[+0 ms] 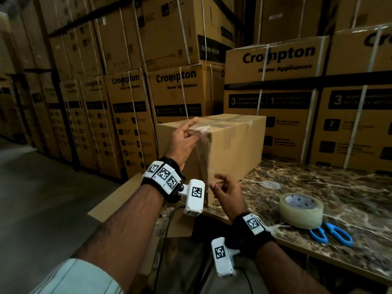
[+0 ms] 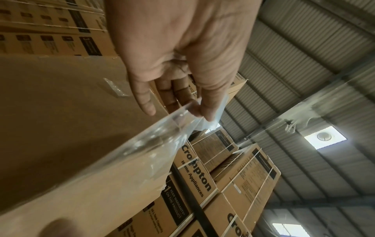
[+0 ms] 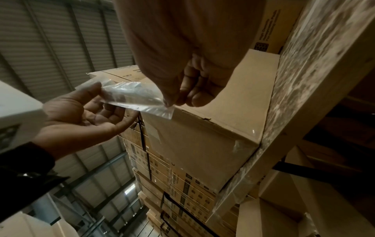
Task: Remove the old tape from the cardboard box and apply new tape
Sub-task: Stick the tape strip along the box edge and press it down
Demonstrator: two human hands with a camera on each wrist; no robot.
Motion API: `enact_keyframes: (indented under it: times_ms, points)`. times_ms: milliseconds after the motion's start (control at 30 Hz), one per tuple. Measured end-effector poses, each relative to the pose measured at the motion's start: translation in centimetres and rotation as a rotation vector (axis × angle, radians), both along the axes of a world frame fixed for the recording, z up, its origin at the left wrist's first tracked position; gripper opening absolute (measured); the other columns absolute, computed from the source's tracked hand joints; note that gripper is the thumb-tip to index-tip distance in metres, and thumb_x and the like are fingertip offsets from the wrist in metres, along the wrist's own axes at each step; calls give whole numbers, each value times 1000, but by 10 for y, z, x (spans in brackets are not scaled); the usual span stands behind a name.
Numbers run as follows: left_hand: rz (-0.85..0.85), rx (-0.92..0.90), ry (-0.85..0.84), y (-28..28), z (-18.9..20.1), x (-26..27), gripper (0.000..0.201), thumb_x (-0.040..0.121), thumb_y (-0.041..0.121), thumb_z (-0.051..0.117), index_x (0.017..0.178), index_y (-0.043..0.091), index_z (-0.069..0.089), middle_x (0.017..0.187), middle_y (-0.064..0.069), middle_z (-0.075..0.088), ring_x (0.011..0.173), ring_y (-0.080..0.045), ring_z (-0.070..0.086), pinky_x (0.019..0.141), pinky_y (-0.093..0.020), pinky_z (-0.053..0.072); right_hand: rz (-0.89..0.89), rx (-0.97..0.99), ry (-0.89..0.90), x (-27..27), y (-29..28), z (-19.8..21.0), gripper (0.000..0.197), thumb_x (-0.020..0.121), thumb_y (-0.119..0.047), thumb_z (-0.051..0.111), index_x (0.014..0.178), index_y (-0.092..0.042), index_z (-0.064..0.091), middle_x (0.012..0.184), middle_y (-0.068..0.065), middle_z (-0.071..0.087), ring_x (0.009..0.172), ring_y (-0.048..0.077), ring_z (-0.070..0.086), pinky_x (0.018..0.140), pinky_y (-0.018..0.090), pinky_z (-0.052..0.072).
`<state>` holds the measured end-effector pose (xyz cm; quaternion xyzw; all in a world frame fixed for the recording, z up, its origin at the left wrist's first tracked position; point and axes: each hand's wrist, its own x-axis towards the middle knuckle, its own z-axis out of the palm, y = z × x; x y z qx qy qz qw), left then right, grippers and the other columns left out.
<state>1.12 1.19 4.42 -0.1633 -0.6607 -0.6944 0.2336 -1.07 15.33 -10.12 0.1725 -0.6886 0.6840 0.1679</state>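
Note:
A plain cardboard box (image 1: 231, 145) stands on the marble table (image 1: 318, 183). A strip of clear old tape (image 1: 203, 160) hangs away from the box's near corner, stretched between my hands. My left hand (image 1: 194, 132) pinches its upper end by the box's top edge, index finger stretched out. My right hand (image 1: 216, 184) pinches the lower end near the table edge. In the left wrist view the tape (image 2: 152, 144) runs from my thumb tip (image 2: 209, 112) along the box (image 2: 61, 112). The right wrist view shows the tape (image 3: 131, 96) between both hands. More tape (image 1: 224, 122) still lies on the box top.
A roll of clear tape (image 1: 301, 211) sits on the table at the right, with blue-handled scissors (image 1: 331, 232) just in front of it. Tall stacks of printed cartons (image 1: 275, 92) stand behind and to the left. A flattened carton (image 1: 127, 198) lies below the table edge.

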Motion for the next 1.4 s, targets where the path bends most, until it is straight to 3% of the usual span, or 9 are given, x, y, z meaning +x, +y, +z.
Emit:
enact_keyframes:
  times_ms: [100,267,400,633,800,967,1033,1200,1400]
  points:
    - [68,-86,54,2,2,-2,22,92,14,61,113,9,64,89,2,67,77,2,64,70,-19,50,-35,38,35,-4,2,-6,4,86,-5,67,88,-6,64,69,6,59,62,14,51,60,32,45]
    - [115,-196,97,7,6,-2,11,95,21,56,101,16,65,94,4,66,84,0,61,76,-19,52,-53,55,51,-4,3,-8,7,85,-5,68,82,-5,62,70,6,60,62,12,52,58,27,44]
    - [127,-154,17,6,13,-6,17,96,19,53,100,9,66,82,5,61,66,2,57,60,-14,45,-94,68,67,-10,2,-13,12,84,-7,68,75,-13,62,71,2,63,64,12,55,61,25,46]
    - [125,-112,-88,1,20,-5,32,100,27,46,80,10,64,63,7,59,61,-5,51,62,-20,43,-129,108,24,-13,0,-22,13,84,-10,69,74,-13,61,68,2,62,61,13,53,59,29,44]
    - [0,-349,-51,-13,21,-4,36,94,37,53,103,4,64,78,2,60,75,-11,54,74,-28,47,-133,119,45,-13,-1,-20,10,84,-9,69,78,-12,62,64,-4,57,58,9,49,56,21,41]
    - [-29,-639,17,-29,30,-3,24,91,15,60,111,3,65,109,-8,65,97,-11,61,79,-17,52,-159,154,3,-11,-4,-26,15,81,-11,72,90,-17,61,64,-4,59,57,8,53,55,22,44]
    - [-32,-692,54,-30,33,-2,22,91,13,60,109,1,65,108,-8,66,98,-12,62,81,-17,52,-172,160,-52,-13,-6,-30,23,81,-12,73,98,-20,60,66,-2,62,60,11,57,57,27,48]
    - [37,-767,122,-28,38,-4,16,90,10,61,104,3,62,92,-4,67,82,-12,66,76,-23,54,-242,219,-13,-17,-13,-32,14,82,-11,69,73,-21,62,71,-2,65,65,14,60,62,33,51]
    - [194,-878,265,-27,36,-17,9,90,20,61,97,15,63,103,-3,58,95,-15,56,85,-32,51,-271,198,-51,-24,-21,-32,8,79,-23,69,74,-19,65,80,3,70,73,20,66,71,42,57]
